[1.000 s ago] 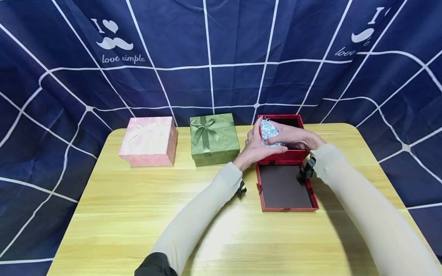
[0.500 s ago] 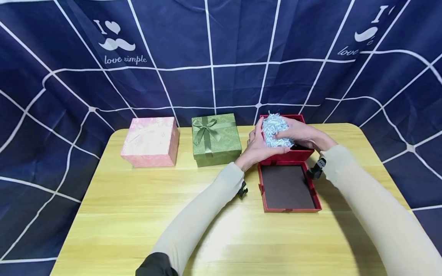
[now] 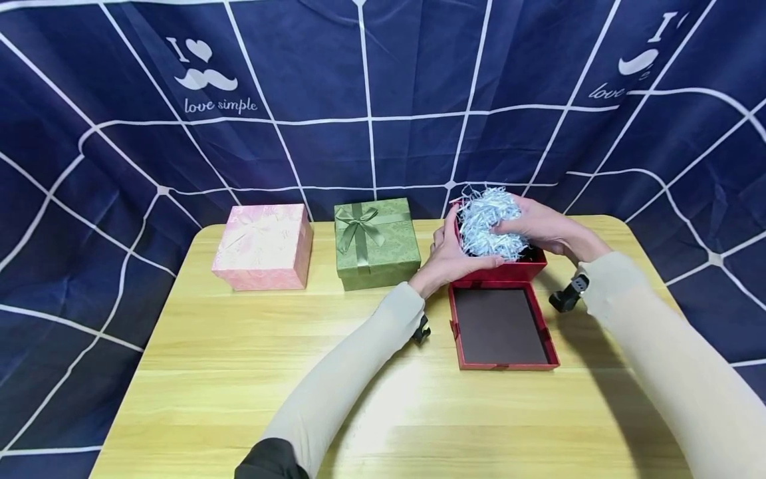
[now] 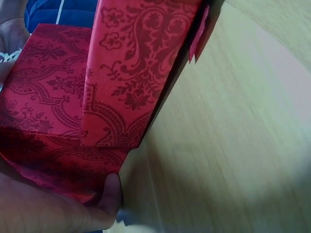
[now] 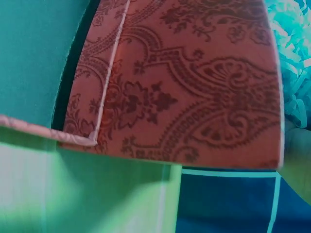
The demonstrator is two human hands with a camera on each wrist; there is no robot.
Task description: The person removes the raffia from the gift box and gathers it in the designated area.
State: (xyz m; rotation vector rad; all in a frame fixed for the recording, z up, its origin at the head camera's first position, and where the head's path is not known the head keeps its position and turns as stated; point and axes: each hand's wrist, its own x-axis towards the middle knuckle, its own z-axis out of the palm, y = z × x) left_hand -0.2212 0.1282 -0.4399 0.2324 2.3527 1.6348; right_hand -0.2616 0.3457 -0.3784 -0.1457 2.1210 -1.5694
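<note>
A red patterned gift box (image 3: 519, 271) stands at the back right of the table. My left hand (image 3: 447, 258) grips its left side, fingers at the side wall and thumb along the front rim. Pale blue shredded paper (image 3: 486, 216) bulges above the rim, and my right hand (image 3: 549, 229) holds this clump with curled fingers. More of the shred (image 5: 291, 56) shows past the red wall in the right wrist view. In front of the box lies an open red lid (image 3: 503, 326) with its dark inside up. The inside of the box is largely hidden.
A green gift box (image 3: 391, 246) with a bow stands left of the red one. Farther left is a pink gift box (image 3: 263, 256). The wooden table (image 3: 239, 379) meets a dark blue checked cloth (image 3: 311, 153) behind it.
My right hand has moved up and right with the shredded paper. The clump rises higher and looks fuller above the rim. My left hand stays at the box; the view has shifted slightly.
</note>
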